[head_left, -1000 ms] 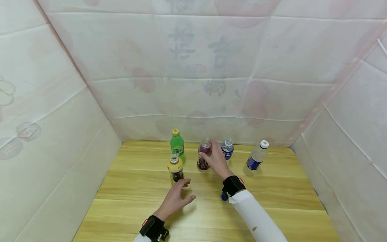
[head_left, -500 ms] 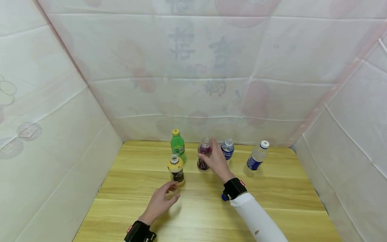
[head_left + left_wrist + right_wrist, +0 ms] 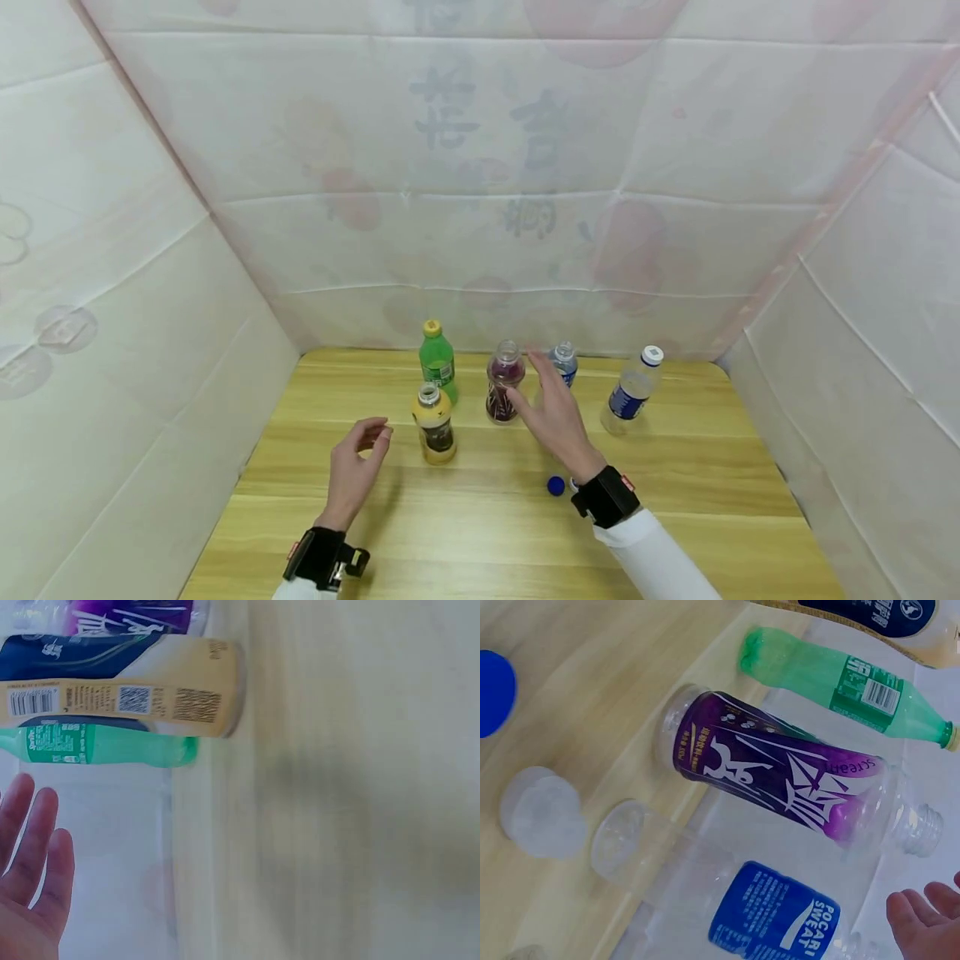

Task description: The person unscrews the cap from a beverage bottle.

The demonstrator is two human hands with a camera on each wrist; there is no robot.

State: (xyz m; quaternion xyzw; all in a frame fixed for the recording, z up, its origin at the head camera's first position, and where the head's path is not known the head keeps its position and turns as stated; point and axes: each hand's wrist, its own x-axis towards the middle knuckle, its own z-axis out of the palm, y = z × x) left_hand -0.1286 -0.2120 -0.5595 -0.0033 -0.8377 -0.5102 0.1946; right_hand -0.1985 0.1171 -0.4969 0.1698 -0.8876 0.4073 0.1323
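Note:
My right hand (image 3: 555, 417), fingers extended and apart, hovers just right of an uncapped purple-labelled drink bottle (image 3: 504, 387) and holds nothing. Behind its fingers, partly covered, stands an uncapped Pocari Sweat bottle (image 3: 566, 367), whose blue label (image 3: 772, 919) shows in the right wrist view. Loosely bent and without anything in its fingers, my left hand (image 3: 354, 475) is left of an uncapped bottle with a yellow top (image 3: 435, 429). The left wrist view shows that bottle's printed side (image 3: 165, 682) away from the fingers.
A green Sprite bottle (image 3: 437, 362) with a yellow cap stands behind the yellow-topped one. On the right is a white-capped clear bottle (image 3: 630, 396) with a blue label. A blue cap (image 3: 556, 486) and a white cap (image 3: 544, 814) lie on the wooden table (image 3: 480, 533). Cloth-covered walls enclose it.
My left hand has drawn away leftward from the yellow-topped bottle. The right hand has come off the purple-labelled bottle, moving slightly right and nearer, its fingers straighter. The bottles stay put.

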